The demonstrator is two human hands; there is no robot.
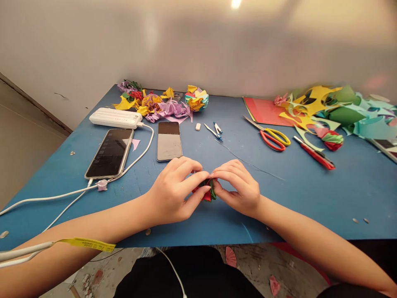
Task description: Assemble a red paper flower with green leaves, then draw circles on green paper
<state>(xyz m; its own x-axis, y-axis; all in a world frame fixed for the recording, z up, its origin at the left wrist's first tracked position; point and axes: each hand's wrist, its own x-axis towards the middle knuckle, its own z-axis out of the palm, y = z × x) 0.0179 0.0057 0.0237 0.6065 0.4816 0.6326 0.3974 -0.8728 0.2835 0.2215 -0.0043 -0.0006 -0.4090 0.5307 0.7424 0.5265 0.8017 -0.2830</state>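
A small red and green folded paper flower [207,190] sits between both hands near the front middle of the blue table [310,198]. My left hand [173,190] is closed on its left side, fingers pinched around the red paper. The fingertips of my right hand [238,186] pinch its green edge from the right. Most of the paper piece is hidden by the fingers.
Two phones [110,152] [168,140] and a white power bank [115,118] with cables lie at the left. Crumpled coloured paper [161,103] is at the back. Scissors [273,136], a red knife [314,154], a pen [217,129], a thin wire and cut paper sheets [325,107] lie at the right.
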